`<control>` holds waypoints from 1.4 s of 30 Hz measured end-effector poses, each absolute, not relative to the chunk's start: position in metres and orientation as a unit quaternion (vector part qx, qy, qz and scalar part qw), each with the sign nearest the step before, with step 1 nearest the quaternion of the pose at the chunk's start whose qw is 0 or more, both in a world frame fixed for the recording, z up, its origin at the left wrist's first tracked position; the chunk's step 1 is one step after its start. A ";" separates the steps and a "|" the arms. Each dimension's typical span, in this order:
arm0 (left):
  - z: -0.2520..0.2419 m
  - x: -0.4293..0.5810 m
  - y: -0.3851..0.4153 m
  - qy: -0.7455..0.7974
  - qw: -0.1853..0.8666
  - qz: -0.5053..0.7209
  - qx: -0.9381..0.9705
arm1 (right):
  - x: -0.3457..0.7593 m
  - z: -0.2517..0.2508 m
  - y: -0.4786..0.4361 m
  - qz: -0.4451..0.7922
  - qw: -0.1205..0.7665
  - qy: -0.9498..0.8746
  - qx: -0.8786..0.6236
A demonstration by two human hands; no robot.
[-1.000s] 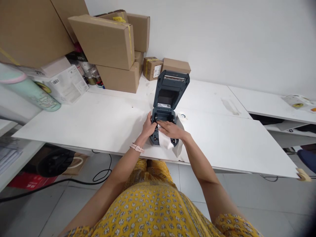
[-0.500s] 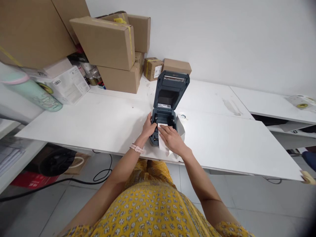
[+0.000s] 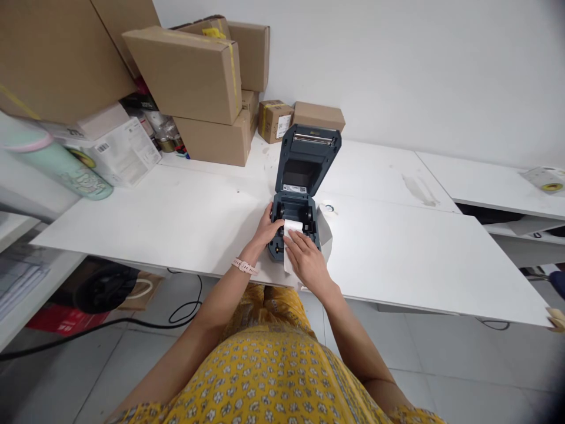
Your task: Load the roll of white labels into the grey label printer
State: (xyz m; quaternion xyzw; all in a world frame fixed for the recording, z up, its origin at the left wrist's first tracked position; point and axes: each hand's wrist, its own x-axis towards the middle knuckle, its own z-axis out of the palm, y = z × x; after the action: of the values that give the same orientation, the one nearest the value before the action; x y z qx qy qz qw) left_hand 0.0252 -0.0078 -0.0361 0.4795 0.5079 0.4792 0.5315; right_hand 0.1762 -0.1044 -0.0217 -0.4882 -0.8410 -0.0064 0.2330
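Note:
A dark label printer [image 3: 309,154] stands on the white table near its front edge, its lid raised and its bay exposed. My left hand [image 3: 266,229] grips the printer's left side, fingers outside and thumb over the rim. A white paper strip [image 3: 293,225] lies in the bay, and its end hangs over the printer's front. On that strip my right hand [image 3: 308,259] rests with its fingers stretched out flat, covering part of it. Whether the strip comes from a roll I cannot tell. To the printer's right lies a pale sheet [image 3: 325,232], partly hidden.
A small white ring-like item [image 3: 329,208] lies right of the printer. Cardboard boxes [image 3: 185,76] are stacked at the back left, with a small taped box [image 3: 274,121] behind the printer. A mint bottle [image 3: 79,174] stands at the left. The table's front edge [image 3: 397,302] runs before me.
My right hand has slid slightly down along the paper strip, so more of the strip's upper end shows. The left hand keeps its hold on the printer.

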 end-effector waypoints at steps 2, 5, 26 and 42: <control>-0.037 0.025 -0.008 0.500 0.536 0.484 0.477 | 0.177 -0.021 -0.104 -0.001 0.242 -0.841 -0.484; -0.041 0.024 -0.006 0.488 0.538 0.492 0.480 | 0.177 -0.018 -0.104 0.005 0.248 -0.841 -0.481; -0.049 0.023 -0.002 0.484 0.538 0.486 0.490 | 0.183 -0.019 -0.116 0.012 0.253 -0.855 -0.452; -0.040 0.023 -0.006 0.499 0.550 0.467 0.480 | 0.188 -0.021 -0.119 0.060 0.261 -0.849 -0.454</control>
State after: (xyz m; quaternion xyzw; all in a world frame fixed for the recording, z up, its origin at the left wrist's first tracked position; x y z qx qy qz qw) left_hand 0.0230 -0.0056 -0.0399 0.4795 0.4995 0.4667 0.5502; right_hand 0.1875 -0.1193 -0.0213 -0.4544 -0.8495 0.0600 0.2614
